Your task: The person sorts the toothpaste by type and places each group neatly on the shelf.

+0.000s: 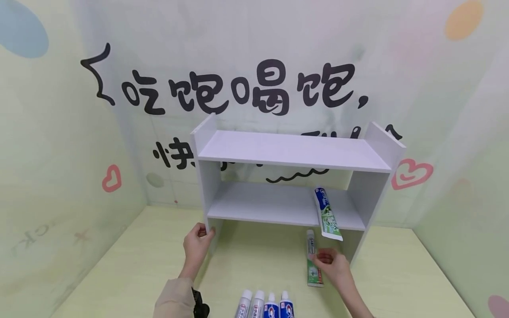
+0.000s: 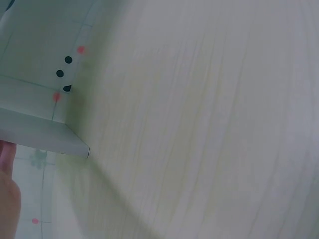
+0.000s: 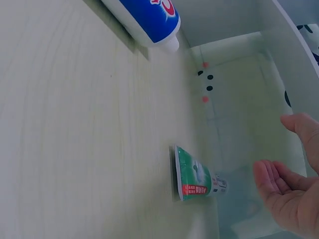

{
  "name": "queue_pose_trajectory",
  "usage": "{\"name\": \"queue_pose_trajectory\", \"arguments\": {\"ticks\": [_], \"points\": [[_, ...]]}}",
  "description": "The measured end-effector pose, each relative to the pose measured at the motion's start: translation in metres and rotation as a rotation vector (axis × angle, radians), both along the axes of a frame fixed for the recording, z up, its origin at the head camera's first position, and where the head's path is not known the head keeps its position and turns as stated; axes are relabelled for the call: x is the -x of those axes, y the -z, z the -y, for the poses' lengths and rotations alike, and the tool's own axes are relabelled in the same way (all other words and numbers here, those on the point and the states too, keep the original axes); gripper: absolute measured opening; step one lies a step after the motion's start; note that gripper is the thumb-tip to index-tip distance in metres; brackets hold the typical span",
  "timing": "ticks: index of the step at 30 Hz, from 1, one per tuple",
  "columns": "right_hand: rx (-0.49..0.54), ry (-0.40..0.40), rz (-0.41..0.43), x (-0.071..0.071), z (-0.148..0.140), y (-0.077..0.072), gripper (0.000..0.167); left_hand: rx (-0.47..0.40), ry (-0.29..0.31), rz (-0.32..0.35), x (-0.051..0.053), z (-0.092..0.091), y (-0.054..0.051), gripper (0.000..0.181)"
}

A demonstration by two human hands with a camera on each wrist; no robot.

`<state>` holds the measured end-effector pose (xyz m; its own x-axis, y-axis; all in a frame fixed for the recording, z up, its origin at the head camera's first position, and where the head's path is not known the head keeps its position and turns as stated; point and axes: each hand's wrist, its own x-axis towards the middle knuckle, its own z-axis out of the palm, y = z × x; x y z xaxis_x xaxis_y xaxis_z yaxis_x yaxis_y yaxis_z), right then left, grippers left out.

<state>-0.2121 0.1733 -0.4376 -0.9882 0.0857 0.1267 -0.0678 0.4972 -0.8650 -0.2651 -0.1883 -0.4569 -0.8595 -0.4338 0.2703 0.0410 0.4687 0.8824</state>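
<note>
My left hand (image 1: 196,246) grips the lower left side panel of a white shelf unit (image 1: 295,150); in the left wrist view, part of that hand (image 2: 7,191) shows beside the panel (image 2: 45,134). A blue and green toothpaste tube (image 1: 328,214) lies on the middle board, its flat end sticking out past the front edge. Beneath it, a green and white tube (image 1: 314,274) lies on the table. My right hand (image 1: 334,265) is beside this tube, and the right wrist view shows the hand (image 3: 294,184) apart from the tube (image 3: 192,174), thumb and bent fingers separated with nothing between them.
Several tubes lie side by side at the table's near edge, two silvery ones (image 1: 257,304) and two blue and white ones (image 1: 286,307). The pale table (image 1: 115,265) meets printed walls at the back and sides.
</note>
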Motion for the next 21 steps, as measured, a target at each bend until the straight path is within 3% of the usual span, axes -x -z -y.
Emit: {"name": "queue_pose_trajectory", "arguments": {"ticks": [3, 9, 15, 21], "points": [[0.020, -0.006, 0.003, -0.005, 0.003, -0.003, 0.045, 0.004, 0.002, 0.001, -0.001, -0.001, 0.000, 0.016], [0.085, -0.005, 0.086, -0.015, 0.013, -0.010, 0.042, -0.001, -0.012, 0.004, -0.001, -0.001, -0.001, 0.015], [0.153, -0.011, 0.116, -0.026, 0.021, -0.009, 0.042, -0.002, -0.014, -0.006, 0.000, -0.001, -0.001, 0.014], [0.157, -0.025, 0.138, -0.035, 0.026, -0.006, 0.045, 0.007, -0.011, -0.002, 0.000, -0.001, -0.001, 0.014]]}}
